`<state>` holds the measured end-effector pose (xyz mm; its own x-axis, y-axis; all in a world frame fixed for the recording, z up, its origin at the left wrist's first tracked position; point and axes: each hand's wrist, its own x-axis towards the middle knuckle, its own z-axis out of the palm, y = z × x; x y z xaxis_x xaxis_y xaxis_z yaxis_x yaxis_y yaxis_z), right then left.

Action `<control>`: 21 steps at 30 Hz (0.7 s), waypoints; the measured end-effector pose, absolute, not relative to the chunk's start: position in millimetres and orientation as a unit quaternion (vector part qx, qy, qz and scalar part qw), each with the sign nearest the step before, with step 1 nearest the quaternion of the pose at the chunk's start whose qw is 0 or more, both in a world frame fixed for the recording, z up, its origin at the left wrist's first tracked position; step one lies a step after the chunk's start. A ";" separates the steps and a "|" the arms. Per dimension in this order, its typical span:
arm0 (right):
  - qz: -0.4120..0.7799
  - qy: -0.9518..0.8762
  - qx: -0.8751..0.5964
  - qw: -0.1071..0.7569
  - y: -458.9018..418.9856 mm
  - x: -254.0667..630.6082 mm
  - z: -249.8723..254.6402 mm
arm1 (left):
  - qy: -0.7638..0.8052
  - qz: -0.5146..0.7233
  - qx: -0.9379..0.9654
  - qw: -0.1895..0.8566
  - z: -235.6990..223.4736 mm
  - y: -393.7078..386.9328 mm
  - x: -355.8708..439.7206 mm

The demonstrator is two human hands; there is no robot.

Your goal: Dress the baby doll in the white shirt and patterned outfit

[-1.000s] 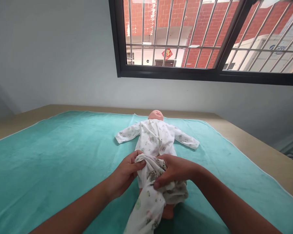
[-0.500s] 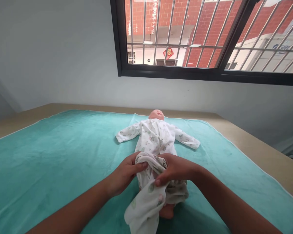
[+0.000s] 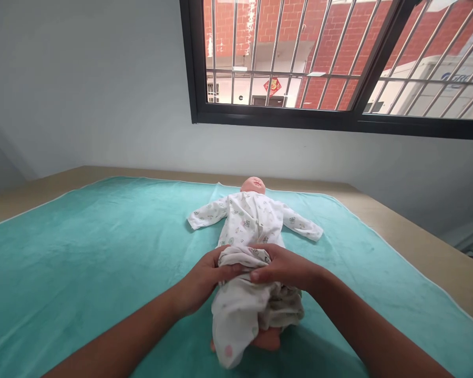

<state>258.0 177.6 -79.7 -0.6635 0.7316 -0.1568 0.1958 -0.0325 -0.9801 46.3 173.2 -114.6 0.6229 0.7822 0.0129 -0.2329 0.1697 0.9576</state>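
Note:
A baby doll lies on its back on a teal blanket, head toward the window, arms spread in a white printed top. White printed baby trousers are bunched over its hips and legs. My left hand grips the left side of the trousers' waistband. My right hand pinches the right side, thumb pressed against the cloth. One bare doll foot shows under the trousers.
The blanket covers a beige bed or platform set against a pale wall. A barred window with a black frame is above the doll's head. Blanket surface spreads wide to the left of the doll.
Both hands have drawn the trousers' waistband up toward the doll's waist. The loose trouser leg that hung toward me has been pulled up and now lies over the doll's legs.

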 end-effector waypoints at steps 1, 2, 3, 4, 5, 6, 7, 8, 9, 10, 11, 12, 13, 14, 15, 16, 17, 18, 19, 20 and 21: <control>0.623 -0.673 -0.349 0.192 177.7 258.1 -78.7 | 0.249 0.353 0.530 0.730 -115.8 174.1 45.7; 0.616 -0.681 -0.354 0.178 177.8 258.0 -78.4 | 0.243 0.355 0.521 0.737 -116.7 174.8 45.3; 0.605 -0.687 -0.365 0.171 177.6 257.7 -78.8 | 0.237 0.356 0.514 0.744 -117.2 175.0 45.1; 0.593 -0.690 -0.378 0.172 177.4 257.2 -79.7 | 0.229 0.355 0.508 0.751 -117.4 174.8 45.2; 0.584 -0.689 -0.390 0.178 177.0 256.6 -81.0 | 0.221 0.354 0.500 0.759 -117.2 174.2 45.6; 0.579 -0.685 -0.400 0.188 176.6 256.1 -82.4 | 0.212 0.354 0.492 0.767 -116.8 173.5 46.3; 0.578 -0.679 -0.407 0.199 176.3 255.6 -83.9 | 0.203 0.354 0.485 0.774 -116.2 172.6 47.0; 0.583 -0.668 -0.411 0.211 176.2 255.4 -85.3 | 0.197 0.351 0.480 0.780 -115.5 171.9 47.7; 0.595 -0.652 -0.411 0.227 176.4 255.3 -86.6 | 0.196 0.348 0.477 0.783 -114.7 171.3 48.2; 0.613 -0.631 -0.408 0.246 176.8 255.6 -87.7 | 0.199 0.345 0.480 0.781 -113.9 171.1 48.3; 0.634 -0.606 -0.401 0.266 177.5 256.2 -88.7 | 0.207 0.343 0.491 0.774 -113.0 171.1 48.2; 0.658 -0.578 -0.391 0.282 178.4 257.1 -89.8 | 0.217 0.338 0.509 0.761 -111.9 171.2 47.7; 0.680 -0.552 -0.382 0.295 179.4 258.1 -90.9 | 0.231 0.328 0.535 0.743 -110.6 171.3 47.1; 0.698 -0.529 -0.373 0.306 180.4 259.4 -92.0 | 0.248 0.315 0.566 0.720 -109.0 171.3 46.5; 0.712 -0.512 -0.366 0.312 181.2 260.6 -93.1 | 0.267 0.298 0.600 0.693 -107.2 171.1 46.1; 0.721 -0.501 -0.361 0.315 181.7 261.7 -94.0 | 0.287 0.279 0.629 0.666 -105.4 170.5 46.1; 0.724 -0.497 -0.357 0.318 181.9 262.7 -94.7 | 0.302 0.264 0.652 0.643 -103.8 169.8 46.3; 0.725 -0.499 -0.353 0.319 181.7 263.3 -95.0 | 0.311 0.257 0.665 0.628 -102.5 168.9 46.9; 0.721 -0.507 -0.350 0.317 181.3 263.6 -94.7 | 0.313 0.258 0.667 0.625 -101.9 168.2 47.7; 0.714 -0.521 -0.349 0.311 180.7 263.6 -94.0 | 0.307 0.264 0.658 0.635 -102.0 167.8 48.4; 0.702 -0.541 -0.348 0.304 180.0 263.3 -92.7 | 0.296 0.276 0.638 0.655 -102.9 167.7 48.8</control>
